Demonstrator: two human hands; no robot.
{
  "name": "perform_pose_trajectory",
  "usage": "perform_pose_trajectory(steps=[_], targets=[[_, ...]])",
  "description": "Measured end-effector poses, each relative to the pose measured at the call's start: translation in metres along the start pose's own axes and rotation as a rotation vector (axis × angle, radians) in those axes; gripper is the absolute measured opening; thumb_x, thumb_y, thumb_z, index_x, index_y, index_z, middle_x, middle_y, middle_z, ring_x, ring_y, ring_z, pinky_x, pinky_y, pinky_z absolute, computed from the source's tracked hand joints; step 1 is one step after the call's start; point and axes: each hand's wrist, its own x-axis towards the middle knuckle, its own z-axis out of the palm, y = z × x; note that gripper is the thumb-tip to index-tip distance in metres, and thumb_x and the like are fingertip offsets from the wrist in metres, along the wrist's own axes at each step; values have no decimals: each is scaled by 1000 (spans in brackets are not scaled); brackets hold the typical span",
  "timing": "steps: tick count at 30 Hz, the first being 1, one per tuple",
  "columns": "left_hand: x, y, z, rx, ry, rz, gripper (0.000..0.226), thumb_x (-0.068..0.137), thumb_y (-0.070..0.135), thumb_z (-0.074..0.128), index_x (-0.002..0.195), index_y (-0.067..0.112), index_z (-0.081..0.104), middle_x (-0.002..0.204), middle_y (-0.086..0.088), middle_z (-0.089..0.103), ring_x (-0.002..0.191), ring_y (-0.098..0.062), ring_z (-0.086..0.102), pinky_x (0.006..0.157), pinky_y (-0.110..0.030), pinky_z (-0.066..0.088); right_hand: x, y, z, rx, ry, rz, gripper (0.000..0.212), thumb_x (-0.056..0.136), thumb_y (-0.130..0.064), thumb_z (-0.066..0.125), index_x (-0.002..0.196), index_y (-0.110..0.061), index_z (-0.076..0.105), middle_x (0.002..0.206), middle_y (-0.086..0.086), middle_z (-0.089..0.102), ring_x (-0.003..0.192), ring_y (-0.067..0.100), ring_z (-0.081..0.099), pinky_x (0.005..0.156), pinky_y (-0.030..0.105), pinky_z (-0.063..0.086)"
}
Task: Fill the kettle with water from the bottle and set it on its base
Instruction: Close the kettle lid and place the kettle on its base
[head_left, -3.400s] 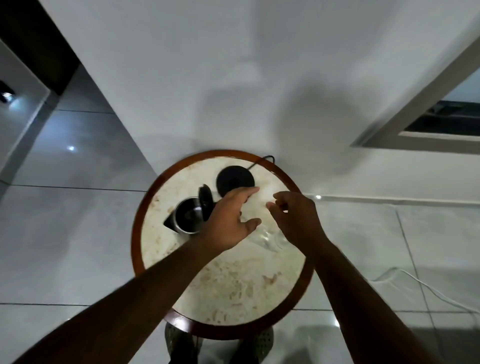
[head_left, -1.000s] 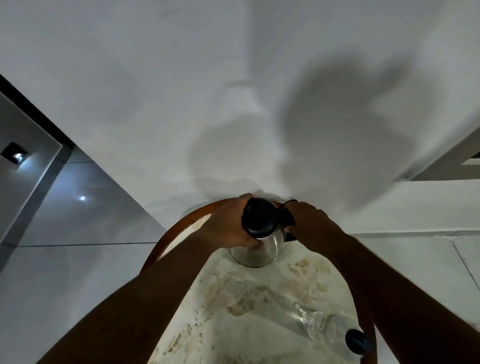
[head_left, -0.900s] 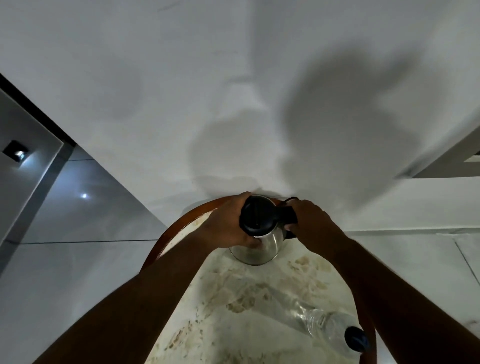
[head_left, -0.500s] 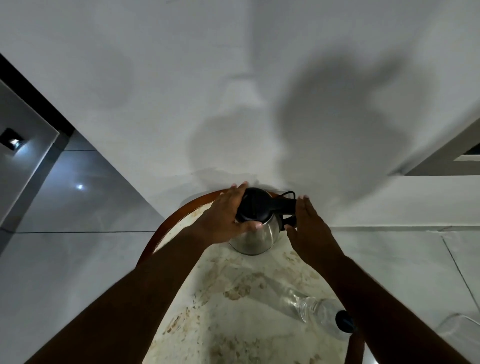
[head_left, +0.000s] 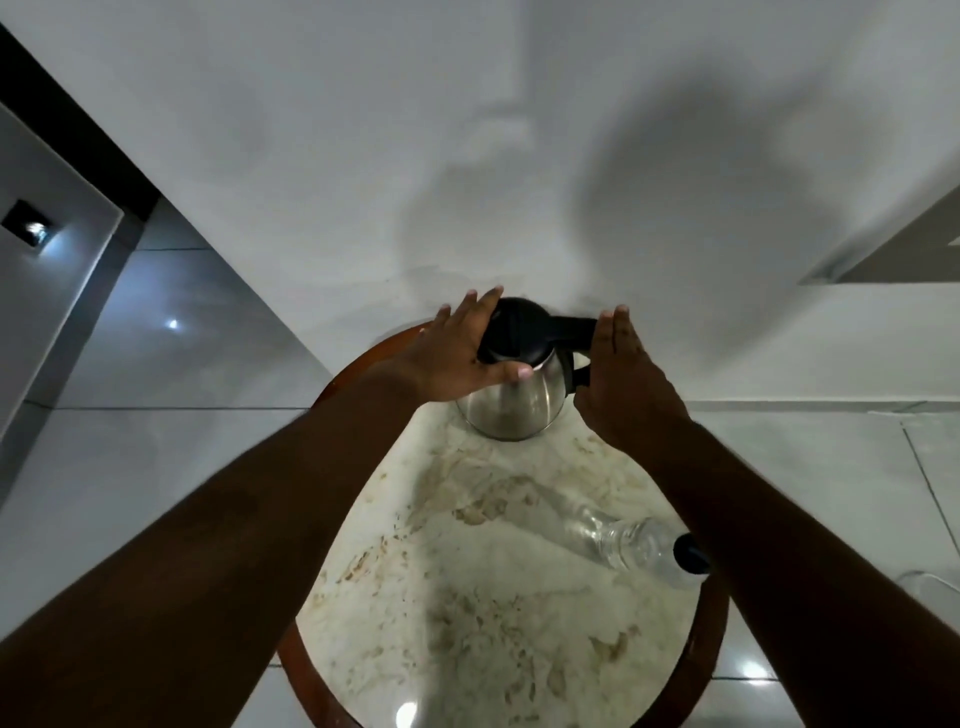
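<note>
A steel kettle (head_left: 511, 410) with a black lid and black handle stands upright at the far side of the round table (head_left: 467, 597); its lid is down. Its base is hidden under it. My left hand (head_left: 457, 353) lies open against the kettle's left side, fingers spread and thumb on the steel. My right hand (head_left: 623, 384) is open beside the handle, fingers straight, holding nothing. A clear plastic bottle (head_left: 618, 540) with a black cap lies on its side at the table's right edge.
The table has a marbled light top and a brown wooden rim (head_left: 719, 629). A white wall (head_left: 467, 156) rises just behind it. Glossy grey floor tiles surround it, and a thin white cable (head_left: 930, 579) lies on the floor at the right.
Both hands have let go of the kettle: the right hand released the handle and opened, the left hand's fingers spread. The kettle has stayed in place. The bottle lies where it was.
</note>
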Motion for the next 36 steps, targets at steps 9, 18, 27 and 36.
perform_pose_trajectory(steps=[9, 18, 27, 36], targets=[[-34, 4, 14, 148, 222, 103, 85, 90, 64, 43, 155, 23, 5, 164, -1, 5, 151, -22, 3, 117, -41, 17, -7, 6, 2, 8, 16, -116, 83, 85, -20, 62, 145, 7, 11, 155, 29, 9, 143, 39, 14, 112, 46, 26], [-59, 0, 9, 298, 108, 61, 72, 99, 55, 30, 155, 16, 8, 164, -2, 9, 150, -17, 2, 109, -21, 4, -8, 2, 0, 40, -8, -177, 74, 92, -28, 56, 145, 4, 15, 157, 23, 7, 146, 34, 5, 116, 41, 13], [-57, -7, 24, 214, 67, 8, 107, 71, 87, 17, 154, 24, -4, 164, 0, -3, 150, -16, -4, 121, -35, 4, -8, 4, -4, 54, -116, -123, 83, 92, -39, 53, 148, -3, 3, 160, 14, -6, 147, 26, -5, 118, 43, 11], [-59, -7, 27, 246, 154, 12, 110, 72, 87, 26, 154, 19, 2, 164, -5, -1, 150, -16, -7, 117, -35, 4, -6, 8, 7, 56, -78, -146, 95, 87, -44, 59, 147, 0, -1, 159, 17, -10, 146, 29, -9, 118, 43, 9]])
